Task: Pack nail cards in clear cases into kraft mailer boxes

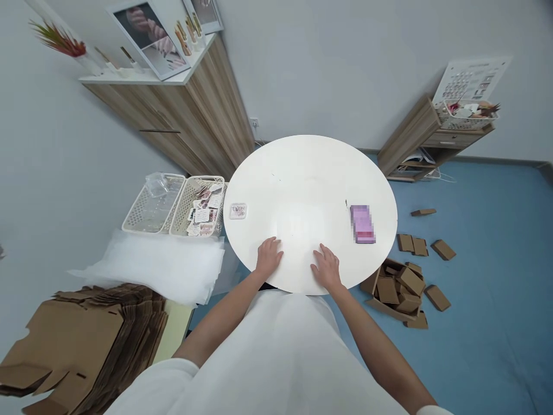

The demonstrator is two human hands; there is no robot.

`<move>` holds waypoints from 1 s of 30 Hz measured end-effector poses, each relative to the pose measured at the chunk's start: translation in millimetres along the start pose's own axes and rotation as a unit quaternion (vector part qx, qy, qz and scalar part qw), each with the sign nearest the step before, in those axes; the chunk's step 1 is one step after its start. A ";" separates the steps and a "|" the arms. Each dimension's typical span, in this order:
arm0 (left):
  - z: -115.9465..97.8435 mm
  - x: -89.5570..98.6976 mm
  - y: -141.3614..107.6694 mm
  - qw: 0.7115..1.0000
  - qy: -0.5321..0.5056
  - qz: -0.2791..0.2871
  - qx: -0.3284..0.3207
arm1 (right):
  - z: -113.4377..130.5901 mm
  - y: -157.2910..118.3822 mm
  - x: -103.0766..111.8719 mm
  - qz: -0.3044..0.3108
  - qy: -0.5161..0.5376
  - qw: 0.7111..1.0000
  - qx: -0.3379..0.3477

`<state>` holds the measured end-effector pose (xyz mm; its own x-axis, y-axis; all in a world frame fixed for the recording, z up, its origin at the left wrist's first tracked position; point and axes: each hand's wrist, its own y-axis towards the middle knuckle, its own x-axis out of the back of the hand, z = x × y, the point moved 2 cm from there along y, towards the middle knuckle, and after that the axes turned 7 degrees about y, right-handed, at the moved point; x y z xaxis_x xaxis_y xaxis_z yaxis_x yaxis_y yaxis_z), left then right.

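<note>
Open central tabletop (298,190) — purple object (363,223) at right

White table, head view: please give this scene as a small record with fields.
Left hand: open, empty, near edge of white table
Right hand: open, empty, same edge
On table, left: small clear case
On table, right: pixelated purple item
Beside table, left: two white baskets, white sheets, flat cardboard stack
Blue floor, right: open carton of small brown boxes, others loose nearby

Bright light, glare on tabletop (298,216), stretched edges
</note>
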<state>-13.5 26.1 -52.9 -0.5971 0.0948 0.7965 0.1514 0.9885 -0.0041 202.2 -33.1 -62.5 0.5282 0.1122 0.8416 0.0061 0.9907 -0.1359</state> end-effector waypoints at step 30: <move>86.6 68.8 44.1 0.996 -0.022 -0.009 0.087 | 110.9 77.1 -37.2 0.011 0.127 0.992 -0.003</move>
<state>-116.1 86.5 -50.6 -0.6326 0.0790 0.7704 0.0043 0.9951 -0.0985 88.9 47.7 -46.4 0.7245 0.1100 0.6805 -0.0032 0.9877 -0.1564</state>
